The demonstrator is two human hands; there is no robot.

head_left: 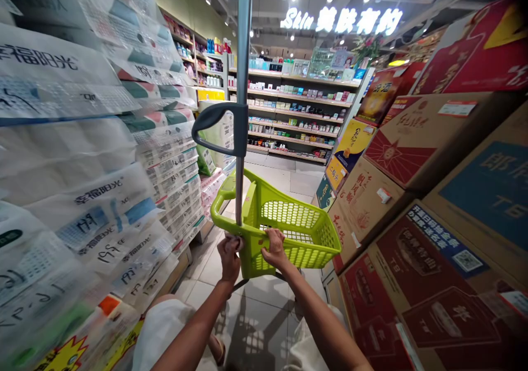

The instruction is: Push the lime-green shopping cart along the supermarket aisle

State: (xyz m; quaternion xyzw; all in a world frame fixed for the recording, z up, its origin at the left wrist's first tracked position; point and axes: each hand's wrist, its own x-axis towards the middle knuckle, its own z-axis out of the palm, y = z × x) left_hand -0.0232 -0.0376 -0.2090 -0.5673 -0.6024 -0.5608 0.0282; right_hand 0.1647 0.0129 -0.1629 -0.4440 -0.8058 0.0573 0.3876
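Observation:
A lime-green shopping basket cart [289,195] with slotted walls stands in the aisle in front of me; no goods show inside it. A tall grey pole with a dark looped handle [214,132] rises from its near left end. My right hand [275,248] grips the cart's near side, its fingers curled over the rim. Lower on the left, below the pole's base, my left hand [230,256] is closed around a small pale crumpled wipe-like piece [236,242] against the cart's green end. My fingers partly hide that piece.
Plastic-wrapped paper packs [94,195] are stacked high on the left. Printed cardboard cartons [388,151] form a wall on the right, close to the cart. Shelves of small boxed goods [292,107] stand ahead, under a lit sign [342,20]. Pale floor tiles [264,327] lie beneath.

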